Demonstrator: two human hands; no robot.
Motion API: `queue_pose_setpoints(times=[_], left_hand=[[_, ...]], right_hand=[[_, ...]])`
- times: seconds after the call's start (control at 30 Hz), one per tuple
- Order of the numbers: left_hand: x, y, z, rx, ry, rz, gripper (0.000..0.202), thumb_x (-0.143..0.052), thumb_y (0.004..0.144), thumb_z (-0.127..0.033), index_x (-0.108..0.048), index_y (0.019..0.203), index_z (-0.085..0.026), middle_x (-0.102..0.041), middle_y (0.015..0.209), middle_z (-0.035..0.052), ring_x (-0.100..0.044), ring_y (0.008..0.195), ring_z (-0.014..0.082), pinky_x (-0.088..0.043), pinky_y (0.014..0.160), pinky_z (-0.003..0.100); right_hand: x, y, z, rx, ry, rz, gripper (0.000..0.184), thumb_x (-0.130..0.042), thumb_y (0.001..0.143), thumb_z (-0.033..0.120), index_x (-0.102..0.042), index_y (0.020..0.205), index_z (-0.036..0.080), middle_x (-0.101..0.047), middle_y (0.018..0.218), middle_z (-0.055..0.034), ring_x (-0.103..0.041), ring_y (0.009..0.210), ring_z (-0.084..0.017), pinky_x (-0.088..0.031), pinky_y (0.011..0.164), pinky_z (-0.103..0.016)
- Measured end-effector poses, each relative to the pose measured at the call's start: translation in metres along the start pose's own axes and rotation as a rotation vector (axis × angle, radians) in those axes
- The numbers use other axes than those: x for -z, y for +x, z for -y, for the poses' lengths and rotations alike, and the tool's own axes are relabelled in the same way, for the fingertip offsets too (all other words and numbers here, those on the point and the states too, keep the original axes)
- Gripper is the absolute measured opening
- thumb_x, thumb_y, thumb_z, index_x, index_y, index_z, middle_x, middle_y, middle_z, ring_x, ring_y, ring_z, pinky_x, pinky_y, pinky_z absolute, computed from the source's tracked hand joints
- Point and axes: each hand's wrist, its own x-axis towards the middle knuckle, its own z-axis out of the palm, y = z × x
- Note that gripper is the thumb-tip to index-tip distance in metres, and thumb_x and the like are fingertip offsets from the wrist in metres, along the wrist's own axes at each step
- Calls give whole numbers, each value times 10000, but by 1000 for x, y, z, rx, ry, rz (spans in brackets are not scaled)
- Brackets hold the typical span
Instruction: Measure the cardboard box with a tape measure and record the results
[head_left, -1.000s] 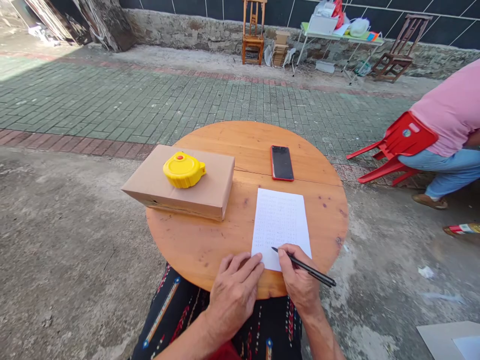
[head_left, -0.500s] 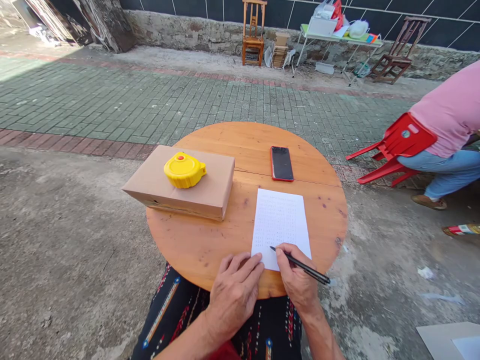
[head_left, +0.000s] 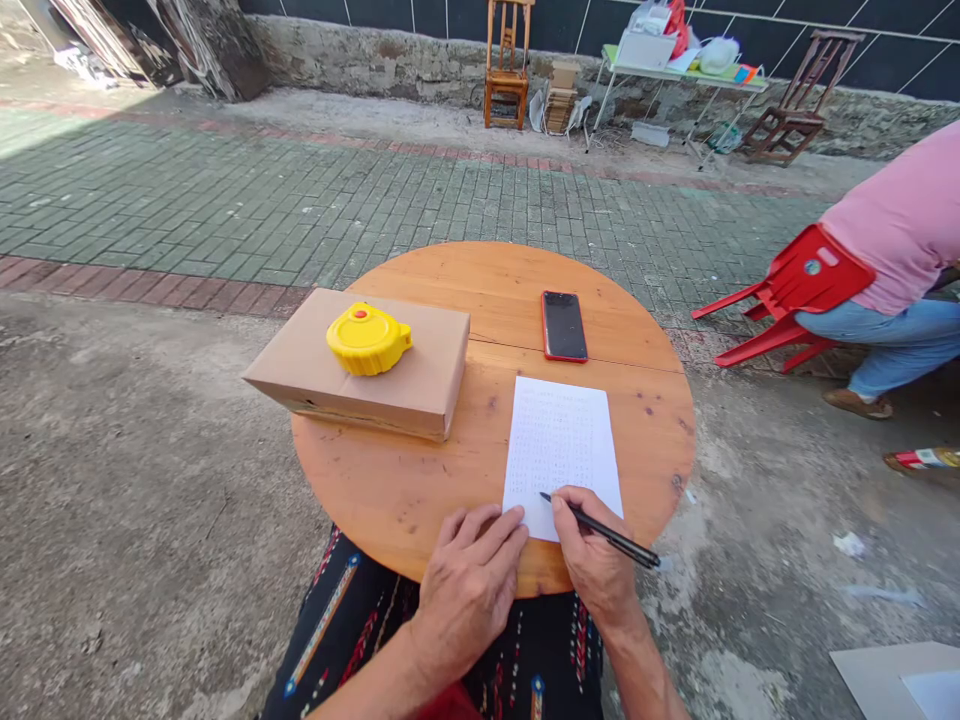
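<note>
On the round wooden table (head_left: 405, 500) lies a white sheet of paper (head_left: 562, 430) with rows of small handwriting, too faint to read. My right hand (head_left: 598, 555) grips a black pen (head_left: 615, 540), its tip at the lower lines of the sheet. Flat on the table edge, my left hand (head_left: 474, 570) has its fingers stretched out, the fingertips touching the sheet's lower left corner. Beyond the paper is a phone (head_left: 564, 326) with a red edge and dark screen. At the left a yellow tape measure (head_left: 367, 340) rests on a closed cardboard box (head_left: 420, 390).
To the right a person in a pink top (head_left: 900, 220) sits on a red plastic chair (head_left: 802, 285). Against the far wall stand a wooden chair (head_left: 508, 80), a folding table (head_left: 675, 70) with bags, and a dark chair (head_left: 795, 110). Cardboard (head_left: 885, 670) lies on the ground at lower right.
Almost nothing differs. Both hands and the pen stay in the same place on the paper; the view has shifted very slightly.
</note>
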Motion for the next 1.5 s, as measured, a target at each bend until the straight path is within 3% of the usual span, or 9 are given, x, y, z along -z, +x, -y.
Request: queue_pose_setpoints(times=[0.87, 1.3, 1.5], left_hand=[[-1, 0, 1, 2, 10, 14, 331, -518, 898, -95, -673, 1171, -199, -704, 1268, 38, -599, 1088, 260, -426, 924, 438], [-1, -2, 1, 10, -10, 10, 323, -534, 900, -90, -667, 1175, -193, -701, 1275, 26, -584, 1103, 250, -404, 941, 434], [-2, -2, 1, 7, -17, 10, 317, -524, 908, -93, -664, 1177, -189, -694, 1288, 27, -577, 1108, 258, -396, 950, 436]], right_hand=[[1, 0, 0, 11, 7, 26, 206, -542, 952, 288, -652, 795, 211, -650, 665, 29, -589, 568, -122, -485, 569, -215], [0, -4, -4, -16, 10, -106, 174, -561, 944, 282, -661, 821, 208, -662, 664, 29, -605, 548, -123, -506, 557, -205], [-1, -5, -6, -25, -1, -73, 181, -561, 946, 286, -665, 820, 206, -664, 665, 27, -603, 545, -125, -500, 550, -212]])
